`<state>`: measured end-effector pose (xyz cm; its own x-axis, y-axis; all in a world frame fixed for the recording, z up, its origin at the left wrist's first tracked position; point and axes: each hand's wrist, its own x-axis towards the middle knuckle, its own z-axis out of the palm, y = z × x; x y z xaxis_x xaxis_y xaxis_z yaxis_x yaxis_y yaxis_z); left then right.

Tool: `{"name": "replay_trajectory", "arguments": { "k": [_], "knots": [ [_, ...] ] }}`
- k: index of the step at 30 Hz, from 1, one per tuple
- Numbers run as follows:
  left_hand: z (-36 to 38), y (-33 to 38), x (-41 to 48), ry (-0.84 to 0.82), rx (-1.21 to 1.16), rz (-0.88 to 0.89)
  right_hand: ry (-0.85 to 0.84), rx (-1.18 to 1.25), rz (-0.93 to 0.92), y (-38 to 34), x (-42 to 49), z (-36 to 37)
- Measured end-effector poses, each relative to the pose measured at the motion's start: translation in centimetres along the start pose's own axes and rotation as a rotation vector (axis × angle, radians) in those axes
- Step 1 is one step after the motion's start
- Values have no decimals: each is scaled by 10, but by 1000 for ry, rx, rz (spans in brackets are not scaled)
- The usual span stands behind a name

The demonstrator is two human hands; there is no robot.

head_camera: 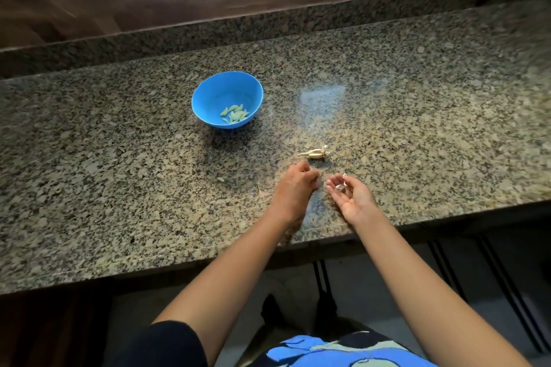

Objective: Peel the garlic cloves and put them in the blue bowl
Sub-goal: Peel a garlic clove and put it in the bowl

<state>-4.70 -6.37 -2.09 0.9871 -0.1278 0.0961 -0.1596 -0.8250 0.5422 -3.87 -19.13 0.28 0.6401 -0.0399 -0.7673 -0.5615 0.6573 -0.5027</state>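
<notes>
— Looking at your bowl, at ten o'clock from your hands, you have a small heap of peeled cloves in its bottom. A good part of the job is done.

— Agreed, but you are not finished. Your right hand lies palm up near the counter's front edge, fingers loosely cupped. A clove rests on them, with a bit of skin sticking up beside your thumb. It looks unpeeled or half peeled to me.

— Your left hand sits just at nine o'clock of the right, knuckles up, fingers curled down toward the counter. I cannot tell whether you pinch anything under them.

— At twelve o'clock from both hands you have only a dry stalk with papery scraps. I see no whole clove on it, though it is small.

— So I judge you are near the end: strip the one in your palm, then carry it to the bowl.

— One more thing: a pale speck lies at nine o'clock of your left hand, well apart from it. It is too small to call clove or skin, so check it.
</notes>
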Motion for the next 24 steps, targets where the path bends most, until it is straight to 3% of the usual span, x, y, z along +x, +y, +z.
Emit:
{"name": "replay_trajectory", "arguments": {
  "k": [3, 6, 9, 11, 13, 15, 17, 20, 24],
  "knots": [
    [-7, -9, -1, -111, 66, 154, -14, -23, -4, 0, -1, -3],
    [-24, -28, -10, -110, 121, 86, -55, -73, -11, 2, -5, -2],
    [-41, -47, -19, -64, 153, -106, -79, -80, 1, 8, -8, 4],
    [-53, -57, -21, 6, 63, -323, -114, -122, 30, 16, -9, 13],
    [-69, -64, -20, 116, -228, -602, -155, -157, 64, 26, -12, 24],
    [-84, -70, -21, 227, -529, -751, -169, -173, 80, 35, -14, 34],
    [-90, -73, -26, 228, -477, -752, -161, -196, 82, 41, -15, 39],
    [-82, -74, -40, 169, -212, -699, -142, -232, 82, 49, -17, 42],
    [-60, -63, -46, 176, -111, -631, -117, -244, 65, 54, -16, 37]
  ]
}}
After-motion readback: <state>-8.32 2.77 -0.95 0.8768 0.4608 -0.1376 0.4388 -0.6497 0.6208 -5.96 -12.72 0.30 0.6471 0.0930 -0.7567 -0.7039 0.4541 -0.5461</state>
